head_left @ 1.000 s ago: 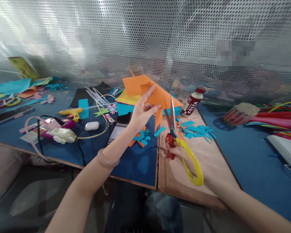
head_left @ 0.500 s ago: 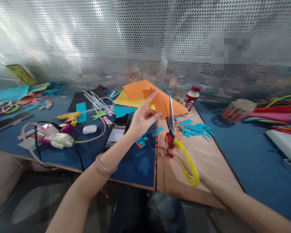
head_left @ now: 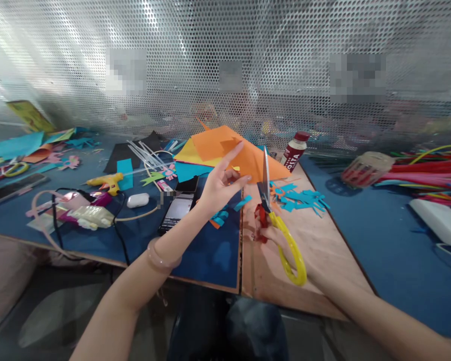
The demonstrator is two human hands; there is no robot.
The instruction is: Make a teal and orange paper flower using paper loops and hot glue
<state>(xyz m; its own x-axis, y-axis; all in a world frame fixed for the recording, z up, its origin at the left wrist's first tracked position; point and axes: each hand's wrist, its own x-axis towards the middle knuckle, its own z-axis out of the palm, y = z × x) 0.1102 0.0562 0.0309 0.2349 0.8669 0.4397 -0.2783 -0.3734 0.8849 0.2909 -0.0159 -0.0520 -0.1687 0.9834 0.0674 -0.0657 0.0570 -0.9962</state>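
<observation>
Pinching orange paper (head_left: 212,144) between thumb and fingers of the left hand (head_left: 220,188), index finger stretched along its face, held up over the table. Gripping scissors (head_left: 266,199) in the right hand (head_left: 280,243), fingers at the red loop, yellow loop slanting back toward the forearm. One blade upright against the sheet, just right of the left fingertips; impossible to tell how far parted.

Probably very light, bendy, dry rather than slippery, easy to crease or tear; best taken flat and gently, close to the blade but clear of its edge. Scissors likely rigid and heavier, steadiest by the loops.

Left of the grip, yellow paper (head_left: 186,153); lower left, a phone (head_left: 178,210). Right of the scissors, blue scraps (head_left: 304,200); above them, a bottle (head_left: 295,152). Below the left hand, blue tabletop (head_left: 206,265); below the right, a pale brown panel (head_left: 315,238). Farthest out, beyond everything, a perforated metal wall (head_left: 180,55).
</observation>
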